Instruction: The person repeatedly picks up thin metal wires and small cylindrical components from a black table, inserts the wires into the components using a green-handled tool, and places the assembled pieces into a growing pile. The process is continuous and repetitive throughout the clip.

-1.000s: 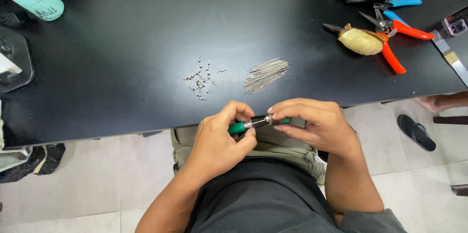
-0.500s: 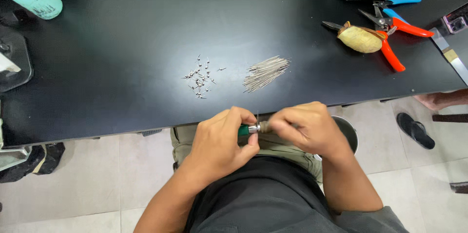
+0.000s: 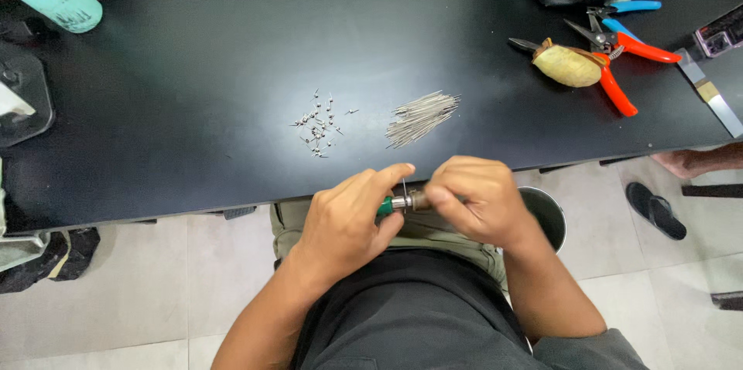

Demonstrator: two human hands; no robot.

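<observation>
A: Head view. Status?

B: Both hands are off the table [image 3: 193, 107], just past its near edge, over the lap. Left hand [image 3: 348, 219] is closed round a green-handled tool [image 3: 385, 206]; its metal tip [image 3: 402, 201] points at the right hand [image 3: 472, 203]. Right fingers are pinched tight at that tip. One thin pin [image 3: 404, 186] stands up at the joint.

A: Seated in the tool or just held against it?

B: Can't tell, fingers cover the junction.

A: Stock?

B: Two lots mid-table, near the front edge. A bundle of straight pins [image 3: 422, 117], and left of it a scatter of small pieces [image 3: 317, 126]. The two are apart, not mixed.

A: Progress?

B: My read: early to middle. The scatter looks like finished pieces, a couple of dozen at a guess. The bundle is still thick, so plenty is left. One piece in hand.

A: Anything else?

B: Red pliers [image 3: 619, 68] and blue cutters [image 3: 627, 8] at the far right corner, untouched. Metal bin [image 3: 546, 215] below the edge, by the right wrist.
</observation>
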